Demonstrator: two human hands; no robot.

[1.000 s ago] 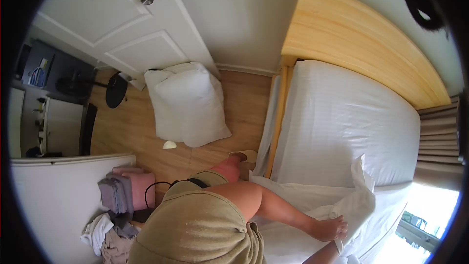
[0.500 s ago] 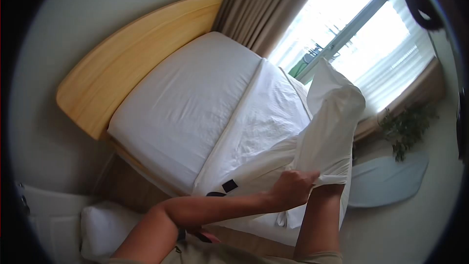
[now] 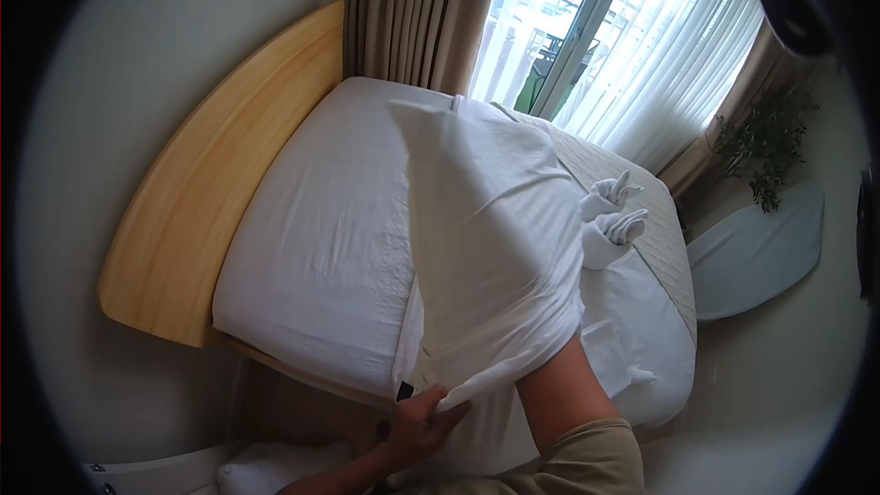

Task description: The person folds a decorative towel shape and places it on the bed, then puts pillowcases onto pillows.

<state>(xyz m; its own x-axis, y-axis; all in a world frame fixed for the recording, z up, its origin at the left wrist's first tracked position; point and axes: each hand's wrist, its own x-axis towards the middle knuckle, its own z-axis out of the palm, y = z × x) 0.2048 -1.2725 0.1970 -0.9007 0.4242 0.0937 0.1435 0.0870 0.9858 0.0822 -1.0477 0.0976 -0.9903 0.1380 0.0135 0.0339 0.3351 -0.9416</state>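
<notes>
Through the head camera I am seeing a thin white fabric cover (image 3: 495,220) draping over the middle of the bed, its far corner rising to a soft point and its body bunching into smooth, curving creases. The left hand (image 3: 423,426) is pinching its hem, thumb and fingers pressing on the gathered cloth. The right forearm (image 3: 564,394), below a khaki sleeve (image 3: 591,458), is disappearing into the cover's open end; the cloth is hiding the right hand, so I cannot tell how its fingers are standing. A small, flat black patch (image 3: 405,390) is showing just beside the left hand.

Under the cover, a pale, faintly wrinkled sheet (image 3: 321,220) is stretching toward the curved, wood-grained headboard (image 3: 220,183). Two white cloths, one rolled upright (image 3: 610,240) and one folded behind it (image 3: 609,197), are standing just beside the cover, near a cream layer with a quilted texture (image 3: 632,170). Beyond, heavy brown curtains (image 3: 412,18) are hanging in deep vertical folds beside gauzy white sheers (image 3: 651,64).
</notes>
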